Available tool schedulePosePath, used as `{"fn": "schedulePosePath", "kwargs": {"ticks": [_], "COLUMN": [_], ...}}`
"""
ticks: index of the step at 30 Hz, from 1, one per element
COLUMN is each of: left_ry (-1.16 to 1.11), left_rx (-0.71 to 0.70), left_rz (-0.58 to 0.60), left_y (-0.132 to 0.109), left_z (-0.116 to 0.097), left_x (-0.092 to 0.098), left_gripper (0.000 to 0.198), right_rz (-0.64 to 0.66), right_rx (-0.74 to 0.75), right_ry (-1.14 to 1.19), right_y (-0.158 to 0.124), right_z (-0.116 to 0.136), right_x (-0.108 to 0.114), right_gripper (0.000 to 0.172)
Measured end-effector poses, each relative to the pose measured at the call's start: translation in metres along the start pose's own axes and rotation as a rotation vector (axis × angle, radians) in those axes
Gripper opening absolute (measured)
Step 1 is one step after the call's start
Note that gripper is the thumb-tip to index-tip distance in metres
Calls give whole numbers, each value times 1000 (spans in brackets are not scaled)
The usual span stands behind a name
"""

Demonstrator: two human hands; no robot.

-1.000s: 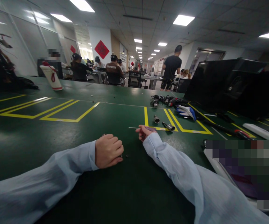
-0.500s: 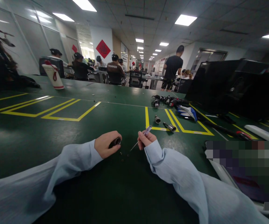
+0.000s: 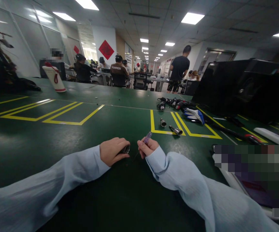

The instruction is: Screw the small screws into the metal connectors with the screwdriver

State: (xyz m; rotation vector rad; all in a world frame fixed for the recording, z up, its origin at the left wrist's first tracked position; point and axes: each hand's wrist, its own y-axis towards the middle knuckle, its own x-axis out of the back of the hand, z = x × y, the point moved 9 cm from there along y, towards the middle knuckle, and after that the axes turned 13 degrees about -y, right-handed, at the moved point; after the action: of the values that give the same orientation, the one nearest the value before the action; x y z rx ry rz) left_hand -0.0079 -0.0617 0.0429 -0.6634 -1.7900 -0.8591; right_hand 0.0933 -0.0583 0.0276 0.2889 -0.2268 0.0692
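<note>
My left hand (image 3: 112, 150) is wrapped round a short, hollow metal cylinder (image 3: 126, 149), its open end facing right. Fingers cover most of the cylinder. A small screwdriver with a clear purplish handle (image 3: 147, 138) is pinched in my right hand (image 3: 149, 149), handle up. Its thin shaft slants down and left to near the table, just right of the cylinder and apart from it. On the green tabletop below the hands lies a tiny dark ring-like piece (image 3: 126, 165), too small to name.
Beyond my right hand lie two metal socket-like parts (image 3: 175, 130) by yellow tape lines. Behind them are dark metal tools (image 3: 162, 105) and a blue-and-white glove (image 3: 194, 115). Black monitors (image 3: 221, 87) stand right; a white-and-red cup (image 3: 54, 77) stands far left. People sit and stand beyond.
My left hand has moved slightly right with the cylinder, turning its open end more into view. My right hand has come left with the screwdriver, so the hands are closer together.
</note>
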Motion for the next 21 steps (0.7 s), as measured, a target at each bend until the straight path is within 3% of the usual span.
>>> {"fn": "schedulePosePath", "kwargs": {"ticks": [6, 12, 16, 21], "left_ry": [-27, -244, -517, -1093], "left_rx": [29, 9, 110, 353], "left_rz": [71, -21, -198, -335], "left_y": [-6, -8, -7, -10], "left_z": [-9, -13, 2, 37], "left_x": [-12, 1, 15, 5], "left_gripper": [31, 30, 32, 44], "right_rz": [-109, -114, -153, -172], "right_rx": [-99, -339, -260, -53], "right_ry": [-115, 39, -119, -448], "right_y": [3, 11, 8, 1], "right_z": [-9, -37, -28, -3], "right_x": [7, 11, 15, 12], "right_gripper": [31, 32, 30, 27]}}
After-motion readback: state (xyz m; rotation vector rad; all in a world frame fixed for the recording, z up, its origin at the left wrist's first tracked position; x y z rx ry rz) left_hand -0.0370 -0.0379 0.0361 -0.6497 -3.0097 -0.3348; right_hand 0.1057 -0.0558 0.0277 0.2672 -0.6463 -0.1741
